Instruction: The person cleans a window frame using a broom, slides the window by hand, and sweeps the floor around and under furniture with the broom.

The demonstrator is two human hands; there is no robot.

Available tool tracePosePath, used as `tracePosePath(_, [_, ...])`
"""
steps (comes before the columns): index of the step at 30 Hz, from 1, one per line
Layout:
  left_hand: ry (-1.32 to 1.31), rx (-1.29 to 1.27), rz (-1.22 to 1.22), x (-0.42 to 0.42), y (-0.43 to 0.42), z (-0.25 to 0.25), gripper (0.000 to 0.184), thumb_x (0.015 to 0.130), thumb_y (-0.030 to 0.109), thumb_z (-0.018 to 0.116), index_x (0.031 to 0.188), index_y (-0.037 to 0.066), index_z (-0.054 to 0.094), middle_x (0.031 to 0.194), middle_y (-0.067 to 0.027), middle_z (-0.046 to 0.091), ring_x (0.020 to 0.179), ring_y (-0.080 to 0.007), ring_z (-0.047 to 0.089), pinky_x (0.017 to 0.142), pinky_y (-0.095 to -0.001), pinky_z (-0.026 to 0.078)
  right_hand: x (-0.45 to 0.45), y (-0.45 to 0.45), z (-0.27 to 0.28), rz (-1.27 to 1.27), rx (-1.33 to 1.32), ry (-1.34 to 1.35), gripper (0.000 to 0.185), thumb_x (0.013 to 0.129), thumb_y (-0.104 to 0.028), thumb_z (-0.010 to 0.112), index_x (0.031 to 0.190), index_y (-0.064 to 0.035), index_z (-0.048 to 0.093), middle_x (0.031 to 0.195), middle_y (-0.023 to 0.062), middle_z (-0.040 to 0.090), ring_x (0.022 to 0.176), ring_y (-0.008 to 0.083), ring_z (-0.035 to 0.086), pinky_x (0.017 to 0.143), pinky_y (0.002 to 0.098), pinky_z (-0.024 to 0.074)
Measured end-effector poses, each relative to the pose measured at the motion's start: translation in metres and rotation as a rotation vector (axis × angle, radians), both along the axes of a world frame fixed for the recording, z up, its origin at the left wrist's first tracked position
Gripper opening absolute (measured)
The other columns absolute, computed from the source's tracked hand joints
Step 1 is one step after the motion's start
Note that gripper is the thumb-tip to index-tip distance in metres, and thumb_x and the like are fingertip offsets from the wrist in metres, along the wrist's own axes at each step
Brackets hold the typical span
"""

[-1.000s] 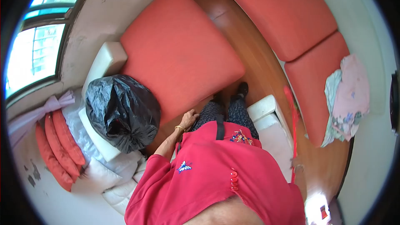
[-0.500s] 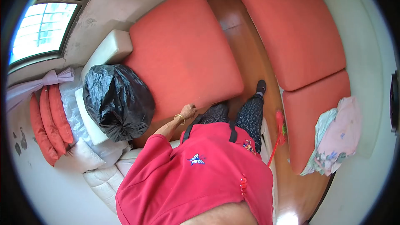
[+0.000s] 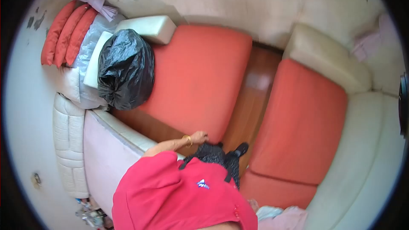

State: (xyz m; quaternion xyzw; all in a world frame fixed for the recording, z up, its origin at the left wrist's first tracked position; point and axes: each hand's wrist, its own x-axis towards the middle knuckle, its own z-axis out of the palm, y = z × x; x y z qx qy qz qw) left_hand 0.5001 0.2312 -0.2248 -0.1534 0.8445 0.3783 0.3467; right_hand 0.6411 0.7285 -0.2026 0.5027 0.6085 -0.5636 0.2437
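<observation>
My left hand hangs in front of my body, a gold bracelet on its wrist. Its fingers look loosely curled, with nothing seen in them. The near edge of a red sofa seat is closest to it, and I cannot tell whether they touch. A skin-toned patch beside my red top may be part of my right hand; its fingers are not made out. Folded pale cloths lie close to that patch, on the second red sofa seat.
A tied black plastic bag rests at the left seat's end. Red cushions are stacked behind it. Wooden floor runs between the two seats. A pale padded panel stands at my left, with small clutter below.
My view has turned and shifted, so the bag sits higher and the cloths have moved toward the bottom edge. The red item with a cord, on the floor earlier, is out of sight.
</observation>
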Motion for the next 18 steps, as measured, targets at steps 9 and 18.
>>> tracePosePath(9, [-0.203,0.079,0.573,0.016,-0.007,-0.012,0.022,0.077,0.020,0.054,0.079,-0.002,0.057,0.060,-0.0108,0.058,0.049,-0.0196,0.059,0.045,-0.0326,0.049,-0.296,-0.013,0.016,0.400,0.031,0.334,0.021,0.084,-0.011,0.049,0.102,-0.0005,0.054,0.076,0.0099,0.062,0.058,0.0176,0.060,0.049,0.0298,0.0511])
tracePosePath(18, [-0.203,0.024,0.686,-0.019,-0.031,-0.071,0.023,0.075,0.019,0.056,0.082,-0.002,0.061,0.066,-0.0127,0.062,0.050,-0.0190,0.059,0.046,-0.0318,0.048,-0.598,-0.175,0.130,0.720,-0.064,0.889,0.021,0.085,-0.010,0.048,0.098,0.0047,0.057,0.078,0.0099,0.062,0.066,0.0163,0.062,0.059,0.0272,0.0521])
